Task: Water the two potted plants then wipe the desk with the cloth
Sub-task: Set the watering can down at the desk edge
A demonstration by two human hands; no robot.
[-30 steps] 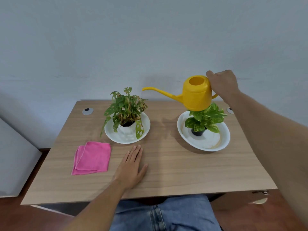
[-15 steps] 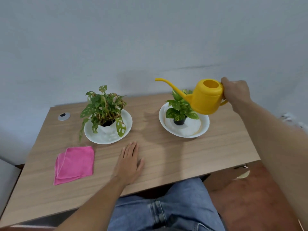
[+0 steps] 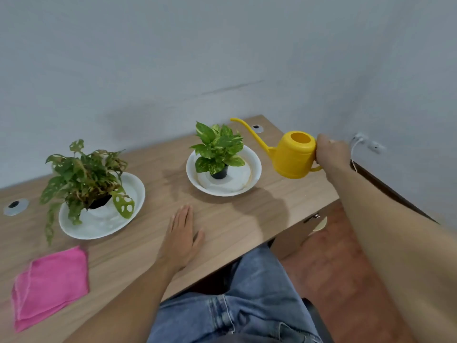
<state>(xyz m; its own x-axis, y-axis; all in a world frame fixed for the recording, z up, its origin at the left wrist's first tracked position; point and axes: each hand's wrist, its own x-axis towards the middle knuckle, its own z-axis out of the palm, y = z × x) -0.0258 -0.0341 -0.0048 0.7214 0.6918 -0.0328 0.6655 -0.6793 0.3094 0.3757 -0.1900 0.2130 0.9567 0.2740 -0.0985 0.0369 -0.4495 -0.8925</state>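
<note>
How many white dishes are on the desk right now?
2. One white dish sits toward the left of the desk under the speckled plant; the other white dish sits toward the right under the pothos. Nothing seems to hide a third.

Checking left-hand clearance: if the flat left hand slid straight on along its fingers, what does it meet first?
Probably bare desk in the gap between the two white dishes; the left hand points up that gap. Beyond it, the wall. Depth is unclear.

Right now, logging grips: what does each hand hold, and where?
Right hand grips the yellow watering can by its rear handle. Left hand lies flat on the desk, holding nothing.
</note>
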